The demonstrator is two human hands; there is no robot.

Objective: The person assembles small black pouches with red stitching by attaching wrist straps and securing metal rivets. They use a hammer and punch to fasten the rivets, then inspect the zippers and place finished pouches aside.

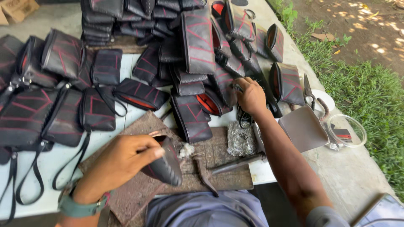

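From the head camera I see my left hand (126, 162) at lower centre, fingers curled tight round a small black pouch (166, 164) with red stitching, held over the worn board (223, 162). My right hand (251, 97) reaches up to mid-frame, fingers closed among the piled pouches (198, 46) — what it pinches, I cannot tell. At right, a clear round bowl (347, 131) holds a small dark-and-red item.

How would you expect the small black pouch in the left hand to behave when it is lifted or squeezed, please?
The black pouch probably flexes rather than staying rigid: it curves under the left hand. It looks light for its size, since fingertips alone hold it up. Its flat, stitched surface seems unlikely to roll or slip.
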